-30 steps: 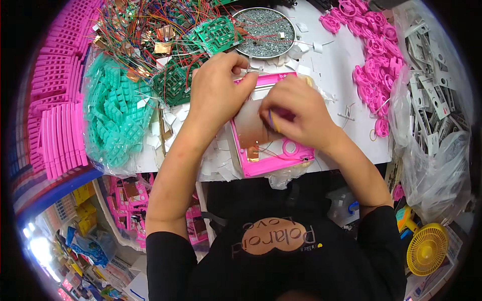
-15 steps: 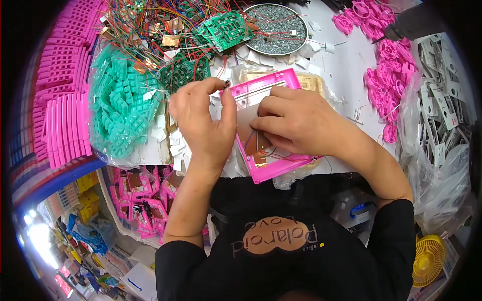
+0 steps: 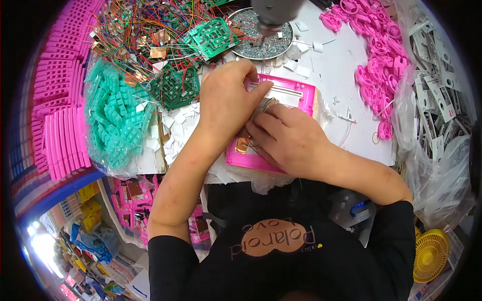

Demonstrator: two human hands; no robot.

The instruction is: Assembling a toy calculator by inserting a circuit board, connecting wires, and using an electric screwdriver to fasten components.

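Note:
An open pink plastic case (image 3: 307,98) lies on the near part of the table, a metal strip across its far side. A small copper-coloured piece (image 3: 242,145) shows near its left edge. My left hand (image 3: 226,95) reaches over the case, thumb and forefinger drawn together; whatever they pinch is hidden. Inside the case, the closed fingers of my right hand (image 3: 293,140) grip thin wires (image 3: 270,104), which loop out above the fingertips. Both hands cover much of the case's inside.
An electric screwdriver (image 3: 273,12) hangs over a round dish of screws (image 3: 241,50). Left are green circuit boards (image 3: 211,39) with tangled wires, bagged teal keypads (image 3: 118,120) and stacked pink parts (image 3: 65,140). Pink rings (image 3: 376,75) and grey-white panels (image 3: 432,100) lie right.
My left hand has moved right, over the case, and its fingers have come down next to my right hand. The case has turned and levelled. The screwdriver has swung from the far right to above the dish.

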